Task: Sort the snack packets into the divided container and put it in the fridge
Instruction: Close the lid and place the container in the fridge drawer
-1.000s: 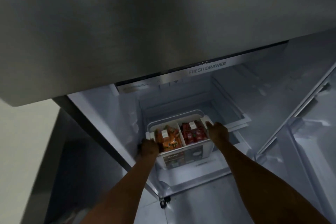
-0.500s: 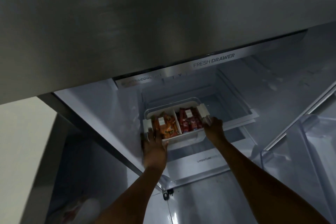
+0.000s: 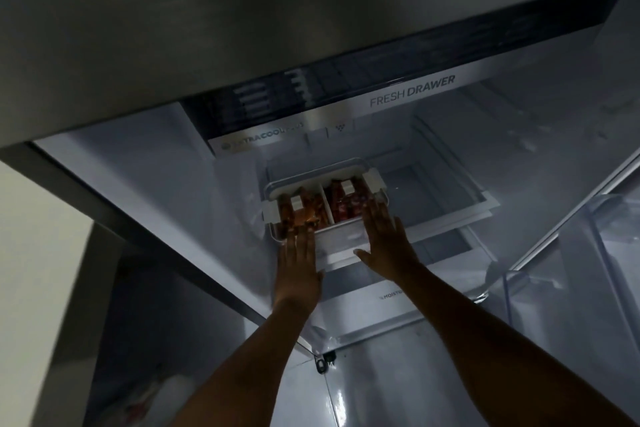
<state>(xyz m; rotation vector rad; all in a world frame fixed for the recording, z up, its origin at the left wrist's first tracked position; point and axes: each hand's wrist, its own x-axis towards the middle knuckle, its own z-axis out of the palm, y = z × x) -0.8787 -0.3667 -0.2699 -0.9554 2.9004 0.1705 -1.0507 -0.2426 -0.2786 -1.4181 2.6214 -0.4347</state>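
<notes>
1. Container (image 3: 375,184) sits on a fridge shelf (image 3: 450,218), centre of frame, just below the "FRESH DRAWER" label (image 3: 412,91).
2. Two compartments: orange packets (image 3: 304,215) in the left one, red packets (image 3: 346,208) in the right one, white divider between.
3. Left hand (image 3: 298,263): flat, fingers straight, fingertips against the container's near left edge. Not gripping.
4. Right hand (image 3: 388,243): flat, fingers straight, fingertips on the near right edge over the red side, thumb splayed left. Not gripping.
5. Lower drawer (image 3: 391,298) below the shelf, lettering partly readable.
6. Fridge door (image 3: 588,288) open at right of frame.
7. Steel upper door (image 3: 242,10) fills the top of frame.
8. Lighting dim; packet print unreadable.
</notes>
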